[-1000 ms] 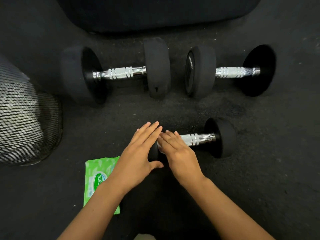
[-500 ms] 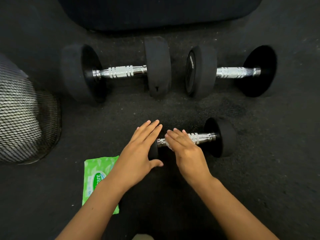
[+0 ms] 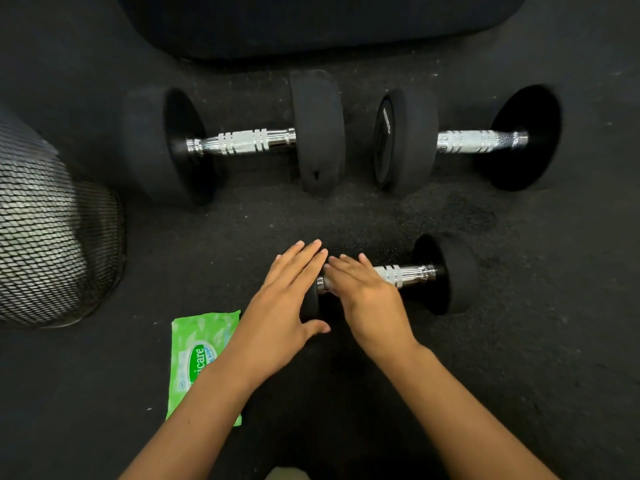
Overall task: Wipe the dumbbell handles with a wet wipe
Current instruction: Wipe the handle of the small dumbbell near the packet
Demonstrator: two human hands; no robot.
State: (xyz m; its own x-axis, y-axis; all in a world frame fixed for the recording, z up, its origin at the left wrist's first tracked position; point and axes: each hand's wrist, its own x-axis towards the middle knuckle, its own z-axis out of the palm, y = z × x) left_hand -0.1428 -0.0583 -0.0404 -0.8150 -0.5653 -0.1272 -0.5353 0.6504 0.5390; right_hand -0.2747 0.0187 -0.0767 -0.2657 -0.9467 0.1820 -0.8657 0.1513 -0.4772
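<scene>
Right hand (image 3: 367, 292) slides back left along small dumbbell (image 3: 446, 271) handle, fingers flat; wipe beneath unseen. Left hand (image 3: 287, 299), fingers straight, steadies rubber head. Heavy, rolls; knurled chrome grips.

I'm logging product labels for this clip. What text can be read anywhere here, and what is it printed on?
"...icare": white letters on the green wet wipe pack; the start of the word is hidden by the left forearm.
Smaller blue word beside it on the pack: too blurred to read.
Marking on the end cap of the far right dumbbell: too small to read.
</scene>
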